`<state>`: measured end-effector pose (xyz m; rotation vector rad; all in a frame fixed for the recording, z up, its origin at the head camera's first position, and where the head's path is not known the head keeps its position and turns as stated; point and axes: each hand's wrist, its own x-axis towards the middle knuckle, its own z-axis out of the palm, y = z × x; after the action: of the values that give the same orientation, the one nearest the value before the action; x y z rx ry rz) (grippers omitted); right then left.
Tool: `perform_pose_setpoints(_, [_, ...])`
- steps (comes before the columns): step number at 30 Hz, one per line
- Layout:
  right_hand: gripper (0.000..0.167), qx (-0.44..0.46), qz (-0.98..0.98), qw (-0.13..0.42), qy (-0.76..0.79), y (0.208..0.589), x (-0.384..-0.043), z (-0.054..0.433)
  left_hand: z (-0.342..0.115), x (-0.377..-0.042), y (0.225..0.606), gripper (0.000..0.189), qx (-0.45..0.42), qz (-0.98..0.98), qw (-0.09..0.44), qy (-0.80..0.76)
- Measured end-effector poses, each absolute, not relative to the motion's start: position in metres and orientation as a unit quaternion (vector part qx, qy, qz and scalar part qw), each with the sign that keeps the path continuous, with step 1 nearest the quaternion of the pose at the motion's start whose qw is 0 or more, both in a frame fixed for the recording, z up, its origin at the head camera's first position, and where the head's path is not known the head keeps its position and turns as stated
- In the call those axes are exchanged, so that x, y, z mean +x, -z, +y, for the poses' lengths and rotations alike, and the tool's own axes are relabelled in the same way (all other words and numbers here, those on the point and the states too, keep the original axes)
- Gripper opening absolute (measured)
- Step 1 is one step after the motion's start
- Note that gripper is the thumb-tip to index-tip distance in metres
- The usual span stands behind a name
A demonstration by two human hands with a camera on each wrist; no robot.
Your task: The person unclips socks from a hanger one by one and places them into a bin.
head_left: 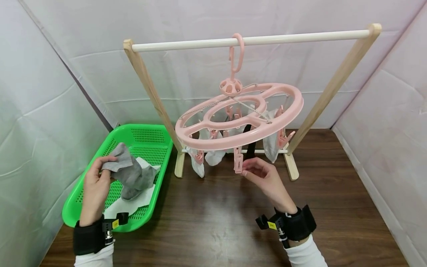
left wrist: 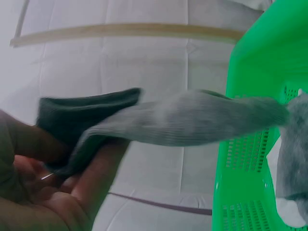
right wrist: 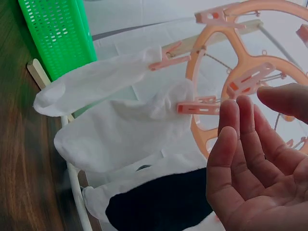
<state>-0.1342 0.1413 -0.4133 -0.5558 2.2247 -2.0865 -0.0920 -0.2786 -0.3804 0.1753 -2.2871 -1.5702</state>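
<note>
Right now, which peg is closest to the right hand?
The empty pink peg under the front edge of the ring, by the right hand; the other pegs hang farther away.

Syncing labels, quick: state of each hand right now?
Left hand: closed, holding a gray sock.
Right hand: open, close to a pink clip; contact unclear.

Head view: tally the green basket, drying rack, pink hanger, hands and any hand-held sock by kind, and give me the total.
Green basket: 1
Drying rack: 1
Pink hanger: 1
Left hand and right hand: 2
Grey sock in hand: 1
Total: 6
</note>
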Motion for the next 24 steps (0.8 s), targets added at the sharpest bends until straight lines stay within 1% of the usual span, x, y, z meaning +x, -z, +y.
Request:
perform_pose_setpoints(3, [0.02, -0.175, 0.726, 0.024, 0.664, 0.415, -0.133, 0.141, -0.296, -0.094, 0.393, 0.034, 0.047, -0.829, 0.146, 0.538])
perform_pose_setpoints(6, [0.019, -0.176, 0.733, 0.023, 0.656, 0.417, -0.132, 0.143, -0.329, -0.108, 0.43, 0.037, 0.026, -0.841, 0.124, 0.526])
perform_pose_setpoints(8, [0.018, -0.179, 0.735, 0.019, 0.654, 0.417, -0.131, 0.146, -0.354, -0.119, 0.464, 0.039, 0.018, -0.852, 0.117, 0.51])
perform_pose_setpoints(10, [0.017, -0.186, 0.736, 0.01, 0.651, 0.417, -0.131, 0.15, -0.375, -0.13, 0.495, 0.041, 0.01, -0.863, 0.122, 0.49])
perform_pose_setpoints(13, [0.016, -0.196, 0.739, -0.015, 0.644, 0.416, -0.132, 0.157, -0.392, -0.14, 0.523, 0.043, 0.01, -0.875, 0.129, 0.466])
perform_pose_setpoints(16, [0.016, -0.199, 0.74, -0.038, 0.641, 0.412, -0.134, 0.163, -0.393, -0.141, 0.529, 0.045, 0.001, -0.869, 0.123, 0.48])
perform_pose_setpoints(24, [0.024, -0.176, 0.748, -0.079, 0.635, 0.396, -0.144, 0.17, -0.373, -0.134, 0.519, 0.045, -0.029, -0.865, 0.092, 0.492])
